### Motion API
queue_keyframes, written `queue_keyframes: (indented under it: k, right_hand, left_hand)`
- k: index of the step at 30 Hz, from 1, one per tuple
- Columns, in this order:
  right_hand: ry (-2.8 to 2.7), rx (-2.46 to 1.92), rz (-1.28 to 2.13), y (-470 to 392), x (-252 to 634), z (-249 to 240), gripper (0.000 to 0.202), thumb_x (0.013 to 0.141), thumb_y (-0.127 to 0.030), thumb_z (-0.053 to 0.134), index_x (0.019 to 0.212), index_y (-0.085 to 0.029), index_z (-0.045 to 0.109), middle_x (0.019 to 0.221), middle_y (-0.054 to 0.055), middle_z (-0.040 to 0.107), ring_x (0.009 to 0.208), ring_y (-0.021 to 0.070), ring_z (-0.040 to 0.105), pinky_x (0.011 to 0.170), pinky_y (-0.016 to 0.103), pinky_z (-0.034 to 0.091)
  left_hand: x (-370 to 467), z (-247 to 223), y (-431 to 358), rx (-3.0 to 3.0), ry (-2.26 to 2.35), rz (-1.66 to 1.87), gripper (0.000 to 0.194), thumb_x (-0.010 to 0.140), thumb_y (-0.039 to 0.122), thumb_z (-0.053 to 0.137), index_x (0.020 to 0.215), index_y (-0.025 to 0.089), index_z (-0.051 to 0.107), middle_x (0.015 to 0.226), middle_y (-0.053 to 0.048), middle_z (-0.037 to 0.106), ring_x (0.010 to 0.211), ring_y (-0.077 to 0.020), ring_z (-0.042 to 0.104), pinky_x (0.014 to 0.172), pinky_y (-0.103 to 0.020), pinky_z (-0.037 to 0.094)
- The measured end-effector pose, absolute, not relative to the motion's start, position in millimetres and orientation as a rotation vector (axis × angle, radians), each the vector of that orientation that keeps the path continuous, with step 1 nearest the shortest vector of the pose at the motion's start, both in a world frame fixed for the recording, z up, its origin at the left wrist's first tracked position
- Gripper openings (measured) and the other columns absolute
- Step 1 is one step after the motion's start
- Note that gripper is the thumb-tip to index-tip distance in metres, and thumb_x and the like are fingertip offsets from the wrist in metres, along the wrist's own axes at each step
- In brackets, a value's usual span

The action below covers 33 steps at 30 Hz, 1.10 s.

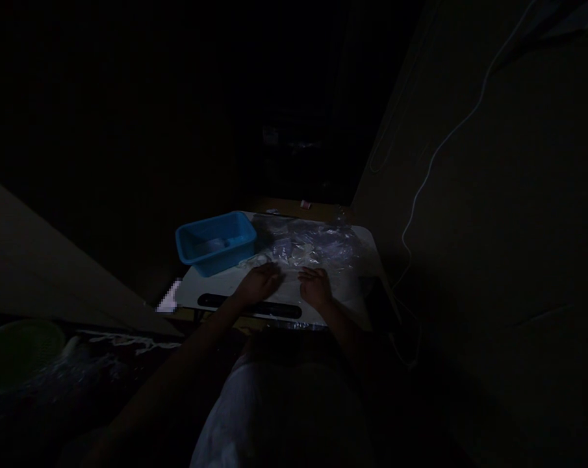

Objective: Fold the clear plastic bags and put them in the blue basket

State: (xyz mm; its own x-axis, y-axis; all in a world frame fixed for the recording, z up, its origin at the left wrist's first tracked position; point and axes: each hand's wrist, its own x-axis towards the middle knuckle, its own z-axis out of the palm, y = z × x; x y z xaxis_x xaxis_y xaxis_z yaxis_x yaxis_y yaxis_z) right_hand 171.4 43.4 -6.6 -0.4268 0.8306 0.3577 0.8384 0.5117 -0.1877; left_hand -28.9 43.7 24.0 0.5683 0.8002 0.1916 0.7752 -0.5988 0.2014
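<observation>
In dim light my left hand rests low over a small white table, its fingers pointing right and slightly bent. Facing it, my right hand has its fingers stretched to the left and a little apart. A small gap lies between the two hands, with a pale patch of tabletop or thin film in it. Just beyond the fingertips, crumpled clear plastic wrapping spreads over the back of the table. By my left hand is a small whitish crumpled piece. Shadow hides the undersides of both hands.
A blue plastic basin stands at the table's left corner, something pale inside. A dark slot runs along the front edge. A white cable hangs down the right wall. On the floor at left is a green basket.
</observation>
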Motion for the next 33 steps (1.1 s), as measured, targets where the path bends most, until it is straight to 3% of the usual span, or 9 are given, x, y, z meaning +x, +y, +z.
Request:
queue_keyframes:
  k: [4,11,20,24,27,30,33]
  right_hand:
    - [-2.373,-1.39,-0.028,42.0,169.8,-2.2,0.025,0.075,-0.013,0.044,0.086,-0.018,0.066,0.104,0.005,0.064,0.11,0.0161,0.048,0.094,0.035,0.025]
    - [-2.393,-1.446,0.012,40.5,168.9,2.2,0.027,0.074,-0.012,0.044,0.091,-0.016,0.065,0.106,0.005,0.063,0.112,0.0166,0.046,0.094,0.034,0.025]
    - [-2.273,-1.42,0.132,43.3,172.0,-1.7,0.03,0.071,-0.008,0.043,0.088,-0.02,0.066,0.103,0.003,0.065,0.111,0.0169,0.047,0.096,0.037,0.027]
    - [-1.935,-1.469,0.292,55.8,189.7,7.8,0.035,0.067,-0.007,0.043,0.093,-0.019,0.063,0.104,0.004,0.063,0.108,0.0164,0.048,0.097,0.033,0.031]
    - [-1.451,-1.605,0.556,63.5,215.0,14.9,0.032,0.068,-0.012,0.044,0.094,-0.017,0.061,0.104,0.007,0.061,0.102,0.0198,0.052,0.093,0.034,0.036]
    - [-1.359,-1.635,0.611,59.9,240.2,14.8,0.03,0.069,-0.017,0.043,0.094,-0.017,0.059,0.097,0.009,0.061,0.094,0.0231,0.055,0.083,0.039,0.044]
    - [-1.353,-1.581,0.658,50.0,255.0,9.5,0.027,0.069,-0.022,0.047,0.095,-0.018,0.057,0.096,0.009,0.059,0.085,0.0218,0.057,0.068,0.036,0.048]
  left_hand:
    - [8.5,24.1,42.2,2.737,1.255,0.457,0.042,0.087,0.027,0.024,0.119,0.012,0.046,0.123,-0.009,0.05,0.117,-0.0169,0.04,0.101,-0.032,0.03]
    - [28.5,-17.9,34.7,2.789,1.436,0.352,0.052,0.086,0.033,0.028,0.124,-0.001,0.036,0.133,-0.021,0.034,0.126,-0.0251,0.026,0.102,-0.039,0.024]
    - [23.8,-22.2,31.7,2.869,1.507,0.244,0.06,0.087,0.046,0.022,0.129,0.004,0.032,0.136,-0.02,0.03,0.127,-0.0266,0.024,0.102,-0.039,0.02]
    - [24.7,-24.3,32.8,2.883,1.513,0.266,0.062,0.087,0.047,0.021,0.129,0.004,0.032,0.136,-0.02,0.03,0.127,-0.0267,0.023,0.102,-0.038,0.019]
    - [24.8,-26.1,33.2,2.893,1.522,0.293,0.061,0.087,0.047,0.022,0.13,0.005,0.032,0.137,-0.02,0.028,0.128,-0.0269,0.021,0.102,-0.038,0.019]
    - [24.8,-26.6,33.7,2.883,1.516,0.298,0.056,0.087,0.046,0.025,0.131,0.012,0.032,0.138,-0.016,0.028,0.128,-0.0266,0.022,0.101,-0.039,0.019]
    - [24.7,-25.7,34.0,2.871,1.49,0.296,0.051,0.087,0.044,0.029,0.131,0.019,0.033,0.139,-0.012,0.027,0.128,-0.0265,0.022,0.101,-0.04,0.019]
